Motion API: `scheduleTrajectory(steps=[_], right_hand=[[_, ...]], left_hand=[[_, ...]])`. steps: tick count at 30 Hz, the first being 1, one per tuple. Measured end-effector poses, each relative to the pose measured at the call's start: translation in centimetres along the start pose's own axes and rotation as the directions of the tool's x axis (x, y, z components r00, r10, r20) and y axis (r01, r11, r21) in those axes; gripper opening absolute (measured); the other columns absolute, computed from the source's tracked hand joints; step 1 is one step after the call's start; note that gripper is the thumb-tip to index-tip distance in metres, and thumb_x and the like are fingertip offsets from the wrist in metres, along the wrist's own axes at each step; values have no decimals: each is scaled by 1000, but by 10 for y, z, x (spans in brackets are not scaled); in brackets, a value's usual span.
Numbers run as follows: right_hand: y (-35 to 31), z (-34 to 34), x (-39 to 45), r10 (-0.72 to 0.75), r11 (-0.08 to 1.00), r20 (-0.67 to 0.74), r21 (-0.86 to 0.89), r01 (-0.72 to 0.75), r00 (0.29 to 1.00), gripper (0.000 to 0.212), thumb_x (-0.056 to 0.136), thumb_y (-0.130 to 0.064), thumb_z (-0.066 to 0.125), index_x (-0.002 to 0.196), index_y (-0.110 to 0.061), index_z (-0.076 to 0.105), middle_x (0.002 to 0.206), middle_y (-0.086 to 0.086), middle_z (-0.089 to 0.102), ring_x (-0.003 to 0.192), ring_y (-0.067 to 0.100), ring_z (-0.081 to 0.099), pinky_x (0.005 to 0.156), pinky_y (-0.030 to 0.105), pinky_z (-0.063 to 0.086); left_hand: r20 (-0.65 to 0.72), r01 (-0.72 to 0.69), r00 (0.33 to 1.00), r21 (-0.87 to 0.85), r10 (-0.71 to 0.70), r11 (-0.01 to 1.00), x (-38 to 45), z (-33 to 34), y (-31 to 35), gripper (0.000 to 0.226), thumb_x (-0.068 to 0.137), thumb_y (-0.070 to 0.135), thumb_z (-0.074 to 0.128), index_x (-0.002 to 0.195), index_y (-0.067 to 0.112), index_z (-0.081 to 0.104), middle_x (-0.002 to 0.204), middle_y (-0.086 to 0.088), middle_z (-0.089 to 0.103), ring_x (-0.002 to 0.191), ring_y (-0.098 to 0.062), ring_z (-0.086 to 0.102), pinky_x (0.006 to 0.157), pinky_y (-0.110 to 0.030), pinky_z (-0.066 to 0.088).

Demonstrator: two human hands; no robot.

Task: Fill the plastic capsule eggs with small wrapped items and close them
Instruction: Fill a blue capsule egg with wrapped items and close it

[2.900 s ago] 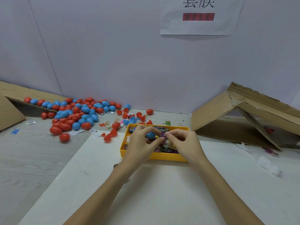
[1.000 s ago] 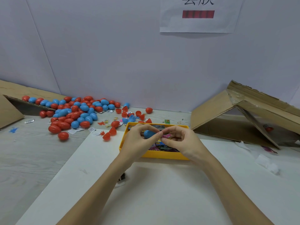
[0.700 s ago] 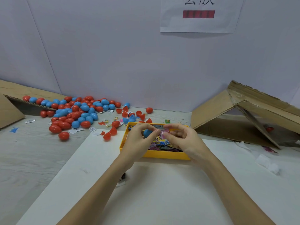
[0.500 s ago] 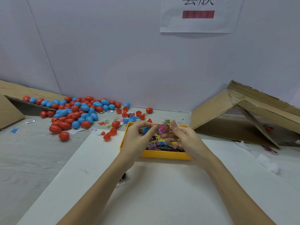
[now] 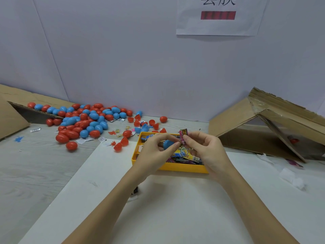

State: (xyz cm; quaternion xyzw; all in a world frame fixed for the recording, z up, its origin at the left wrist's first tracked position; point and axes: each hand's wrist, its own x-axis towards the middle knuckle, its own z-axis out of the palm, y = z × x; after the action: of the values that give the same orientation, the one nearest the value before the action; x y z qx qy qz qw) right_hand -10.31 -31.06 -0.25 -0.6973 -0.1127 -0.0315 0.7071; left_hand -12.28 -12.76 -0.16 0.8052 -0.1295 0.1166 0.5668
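My left hand grips a blue egg half over the yellow tray. Close to its right, my right hand pinches a small pink wrapped item that stands upright beside the egg half. Several colourful wrapped items lie in the tray under both hands. A pile of closed red and blue eggs spreads over the table at the back left, and loose egg halves lie just behind the tray.
The tray sits at the far edge of a white board on the wooden table. An open cardboard box lies on its side at the right; a cardboard flap stands at the far left. Paper scraps lie at the right.
My right hand lifted a pink wrapped item out of the tray and brought it up beside the blue egg half, which my left hand kept holding over the tray.
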Motion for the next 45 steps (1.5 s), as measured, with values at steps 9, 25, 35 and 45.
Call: scheduleTrajectory(steps=[9, 25, 35, 45], right_hand=[[7, -2, -1, -55, 992, -142, -123, 38, 988, 17, 92, -32, 75, 89, -16, 80, 76, -3, 77, 64, 1, 67, 56, 14, 49], [4, 3, -8, -173, 931, -109, -343, 127, 979, 20, 94, -32, 73, 95, -16, 84, 69, -14, 74, 66, 4, 70, 61, 13, 51], [-2, 7, -10, -142, 977, -59, -170, 131, 988, 16, 91, -26, 77, 106, -21, 80, 89, -8, 79, 77, 9, 75, 60, 13, 50], [0, 9, -9, -149, 986, -111, -87, 140, 983, 16, 95, -20, 73, 108, -28, 77, 101, -12, 79, 97, 8, 74, 75, 21, 60]], left_hand=[[-59, -33, 998, -109, 27, 993, 2, -2, -3, 29, 93, 15, 72, 120, 15, 62, 110, -1, 71, 97, -18, 72, 89, -40, 61], [-42, -101, 994, -112, 97, 989, 2, -1, -5, 31, 88, 8, 77, 116, 13, 66, 112, 3, 71, 102, -12, 72, 88, -27, 60], [-15, -111, 994, -154, 110, 982, 2, -1, -4, 36, 87, 12, 78, 121, 12, 68, 112, 3, 74, 102, -11, 73, 87, -24, 59], [-45, -50, 998, -193, 42, 980, 2, -2, -5, 26, 89, 23, 76, 111, 10, 70, 94, -3, 77, 85, -18, 75, 80, -30, 61]])
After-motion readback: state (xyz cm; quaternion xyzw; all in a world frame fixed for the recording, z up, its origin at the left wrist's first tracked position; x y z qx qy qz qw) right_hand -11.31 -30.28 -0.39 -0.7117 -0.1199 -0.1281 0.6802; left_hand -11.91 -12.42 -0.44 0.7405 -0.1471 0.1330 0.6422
